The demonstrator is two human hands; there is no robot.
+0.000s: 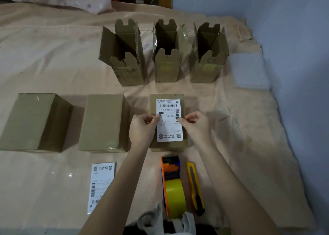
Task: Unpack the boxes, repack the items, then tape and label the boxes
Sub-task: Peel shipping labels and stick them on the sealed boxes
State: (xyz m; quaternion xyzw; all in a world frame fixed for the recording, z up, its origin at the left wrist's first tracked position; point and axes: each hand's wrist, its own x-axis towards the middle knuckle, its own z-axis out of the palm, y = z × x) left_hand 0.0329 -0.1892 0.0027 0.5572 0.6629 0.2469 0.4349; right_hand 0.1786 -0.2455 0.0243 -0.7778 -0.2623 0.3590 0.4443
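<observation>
Hands are meeting over the closed box [168,145] nearest the person, in the only view, from the head camera. The left hand [142,129] is pinching the left edge of the shipping label [169,120] and the right hand [195,124] is pinching its right edge, probably keeping it stretched flat and square while it is going onto the box top. Two more closed boxes [104,123] are lying to the left of the left hand, unlabelled, apparently waiting their turn. Beyond the hands, three open boxes [167,56] are standing in a row with flaps up. Just below the wrists, the tape dispenser [173,186] and yellow knife [195,186] are lying within easy reach, and a spare label [100,184] is lying by the left forearm.
</observation>
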